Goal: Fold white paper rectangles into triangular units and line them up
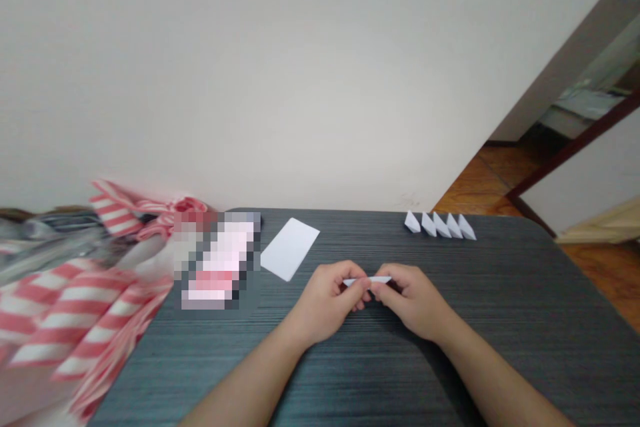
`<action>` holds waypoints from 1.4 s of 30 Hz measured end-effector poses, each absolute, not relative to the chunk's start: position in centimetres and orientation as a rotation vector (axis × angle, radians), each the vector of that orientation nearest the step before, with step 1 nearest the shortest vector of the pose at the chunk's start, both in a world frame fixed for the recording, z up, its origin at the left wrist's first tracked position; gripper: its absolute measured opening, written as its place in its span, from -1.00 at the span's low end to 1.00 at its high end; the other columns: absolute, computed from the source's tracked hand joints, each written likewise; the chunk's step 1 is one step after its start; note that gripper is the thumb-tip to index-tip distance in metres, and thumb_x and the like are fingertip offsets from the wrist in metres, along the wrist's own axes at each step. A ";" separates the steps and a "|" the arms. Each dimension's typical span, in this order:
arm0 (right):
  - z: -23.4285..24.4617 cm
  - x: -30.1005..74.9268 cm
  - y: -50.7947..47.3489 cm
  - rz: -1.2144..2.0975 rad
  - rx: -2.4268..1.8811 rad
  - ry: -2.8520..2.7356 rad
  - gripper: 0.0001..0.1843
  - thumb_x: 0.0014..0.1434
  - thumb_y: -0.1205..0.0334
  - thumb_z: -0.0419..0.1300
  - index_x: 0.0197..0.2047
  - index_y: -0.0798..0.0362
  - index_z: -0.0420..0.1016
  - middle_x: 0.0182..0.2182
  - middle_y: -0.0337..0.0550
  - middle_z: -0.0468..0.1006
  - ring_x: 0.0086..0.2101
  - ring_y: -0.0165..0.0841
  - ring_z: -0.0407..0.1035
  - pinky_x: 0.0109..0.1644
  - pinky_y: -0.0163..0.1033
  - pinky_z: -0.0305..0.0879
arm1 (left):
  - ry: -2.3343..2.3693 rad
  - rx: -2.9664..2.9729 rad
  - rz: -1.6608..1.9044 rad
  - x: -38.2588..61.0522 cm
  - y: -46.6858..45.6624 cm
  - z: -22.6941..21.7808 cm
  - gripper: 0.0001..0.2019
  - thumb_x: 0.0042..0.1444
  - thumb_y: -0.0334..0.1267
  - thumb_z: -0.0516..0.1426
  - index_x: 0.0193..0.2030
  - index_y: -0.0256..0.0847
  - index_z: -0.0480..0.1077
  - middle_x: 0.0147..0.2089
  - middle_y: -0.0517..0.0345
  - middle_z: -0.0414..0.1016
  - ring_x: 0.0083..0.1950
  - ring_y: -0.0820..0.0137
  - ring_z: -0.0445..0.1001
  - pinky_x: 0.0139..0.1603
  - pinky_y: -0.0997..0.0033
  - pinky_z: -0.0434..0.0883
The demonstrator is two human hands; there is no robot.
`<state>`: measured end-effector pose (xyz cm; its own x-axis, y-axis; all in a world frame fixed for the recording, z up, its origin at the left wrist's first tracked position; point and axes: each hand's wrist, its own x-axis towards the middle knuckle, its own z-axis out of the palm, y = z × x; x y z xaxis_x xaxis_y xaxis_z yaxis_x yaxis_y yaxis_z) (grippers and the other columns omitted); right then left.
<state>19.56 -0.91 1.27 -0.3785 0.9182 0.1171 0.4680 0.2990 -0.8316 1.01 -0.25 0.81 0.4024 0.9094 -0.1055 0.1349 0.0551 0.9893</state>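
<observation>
My left hand (pixel 327 299) and my right hand (pixel 413 299) meet over the middle of the dark striped table (pixel 350 367). Both pinch a small folded white paper strip (pixel 369 279) between their fingertips, just above the tabletop. A flat white paper sheet (pixel 290 248) lies to the left of my hands, farther back. Several small folded white paper pieces (pixel 440 225) stand in a row at the table's far right edge.
A red-and-white striped cloth (pixel 75 320) is heaped at the left, overlapping the table's corner. A blurred pink-and-white object (pixel 219 263) lies beside the sheet. A plain wall (pixel 300 80) stands right behind the table. Wooden floor (pixel 500 180) and a doorway show at the right.
</observation>
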 end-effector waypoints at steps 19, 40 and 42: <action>1.2 19.8 -0.9 0.866 -1.280 -1.965 -0.75 0.26 0.28 0.10 -0.46 0.07 0.40 -0.55 -0.27 0.42 -0.49 -0.41 0.30 -0.37 -0.32 0.15 | 0.986 1.408 0.706 0.9 -0.1 1.0 -0.76 0.16 -0.15 0.15 -0.41 -0.28 0.44 -0.47 0.14 0.51 -0.50 0.49 0.42 -0.44 0.53 0.38; 1.2 19.8 -0.9 0.843 -1.264 -1.973 -0.81 0.25 0.27 0.12 -0.41 0.07 0.44 -0.50 -0.23 0.47 -0.45 -0.38 0.35 -0.34 -0.31 0.19 | 0.993 1.445 0.720 0.9 -0.3 0.8 -0.73 0.21 -0.13 0.12 -0.42 -0.27 0.43 -0.52 0.20 0.46 -0.53 0.51 0.38 -0.47 0.56 0.33; 1.2 19.9 -0.9 0.838 -1.277 -1.952 -0.80 0.25 0.27 0.12 -0.42 0.06 0.43 -0.51 -0.23 0.46 -0.46 -0.38 0.34 -0.34 -0.31 0.19 | 0.984 1.398 0.739 0.9 -0.2 0.7 -0.76 0.19 -0.13 0.13 -0.37 -0.27 0.43 -0.47 0.17 0.50 -0.53 0.52 0.39 -0.47 0.55 0.35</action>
